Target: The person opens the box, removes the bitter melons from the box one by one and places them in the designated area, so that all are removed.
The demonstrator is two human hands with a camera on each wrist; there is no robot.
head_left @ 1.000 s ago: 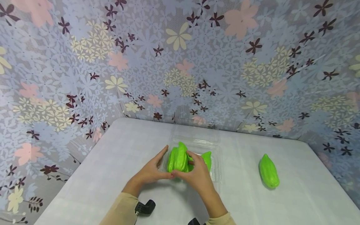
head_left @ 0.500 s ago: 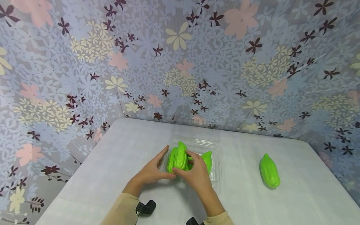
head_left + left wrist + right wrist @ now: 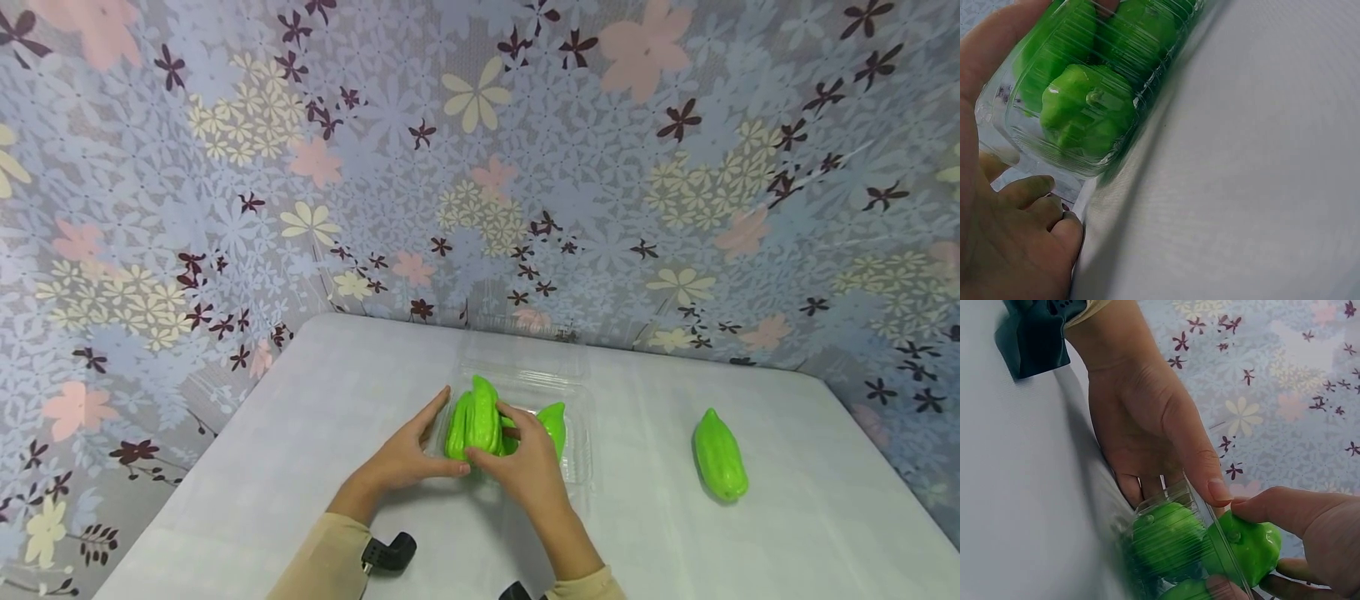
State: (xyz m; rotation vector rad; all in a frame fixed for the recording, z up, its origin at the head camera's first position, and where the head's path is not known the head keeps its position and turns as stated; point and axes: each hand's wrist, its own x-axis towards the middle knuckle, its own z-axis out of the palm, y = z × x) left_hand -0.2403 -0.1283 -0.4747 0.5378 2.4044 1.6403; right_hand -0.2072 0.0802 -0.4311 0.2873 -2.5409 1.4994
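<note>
In the head view, a clear plastic container (image 3: pixel 577 450) holds several ridged green peppers, one with its pointed tip (image 3: pixel 553 421) up at the right. My right hand (image 3: pixel 528 467) grips an upright green pepper (image 3: pixel 482 421) between thumb and fingers, beside another pepper (image 3: pixel 457 433) at the container's left side. My left hand (image 3: pixel 405 454) holds that left end, thumb in front and index finger along the side wall. In the left wrist view, a pepper (image 3: pixel 1088 109) shows through the clear wall. The right wrist view shows both thumbs close together at the gripped pepper (image 3: pixel 1250 547).
A single green pepper (image 3: pixel 718 457) lies on the white table (image 3: pixel 637 533) to the right. The container's clear lid (image 3: pixel 521 346) stands folded back towards the flowered wall (image 3: pixel 480 167). Black cameras, one of them a wrist camera (image 3: pixel 390 552), sit at both sleeves.
My right thumb has shifted slightly right, away from the left thumb tip. The gripped pepper's tip has moved slightly up and left. The left hand has barely moved.
</note>
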